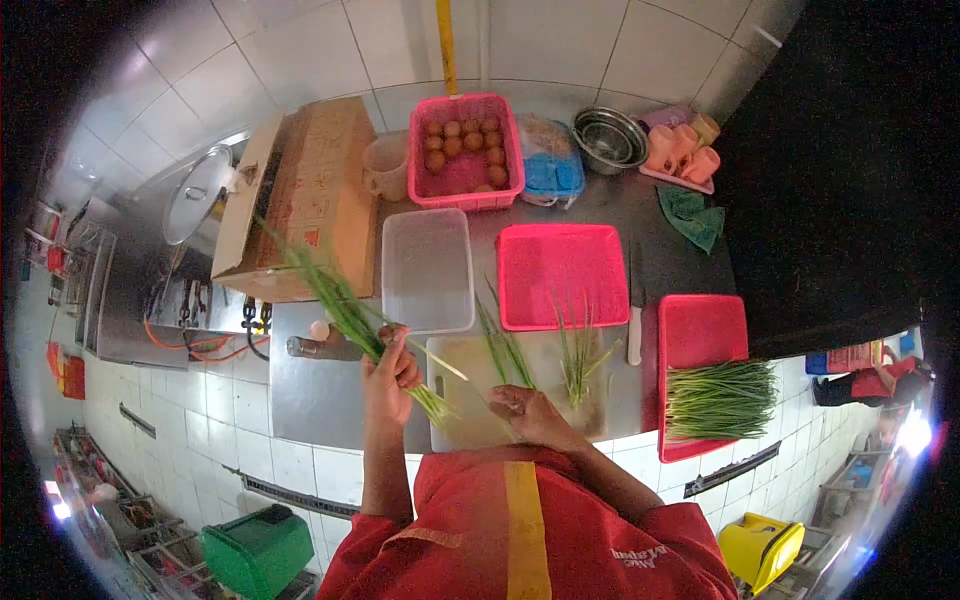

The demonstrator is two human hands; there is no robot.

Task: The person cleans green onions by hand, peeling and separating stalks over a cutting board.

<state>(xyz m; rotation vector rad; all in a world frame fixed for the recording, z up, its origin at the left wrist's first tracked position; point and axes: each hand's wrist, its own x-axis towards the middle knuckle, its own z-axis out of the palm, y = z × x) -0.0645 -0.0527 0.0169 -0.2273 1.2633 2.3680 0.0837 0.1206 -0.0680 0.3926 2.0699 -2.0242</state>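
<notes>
My left hand (391, 372) is closed around a bunch of spring onions (335, 295), held upright and tilted left, with pale root ends below the fist. My right hand (535, 412) is closed over the cutting board (460, 352), its fingertips pinching what looks like a single thin stalk that slants down from the bunch. Some loose spring onions (508, 348) lie just beyond the right hand. Another small group of spring onions (577, 360) rests farther right on the board. A knife (635, 333) with a pale handle lies at the board's right.
Many spring onions (720, 402) lie in a red tray (703, 325) at right. Beyond the board are a clear container (428, 265) and a pink tray (563, 270). A pink basket (467, 199) of eggs, a cardboard box (325, 200) and metal bowls (610, 140) stand farther back.
</notes>
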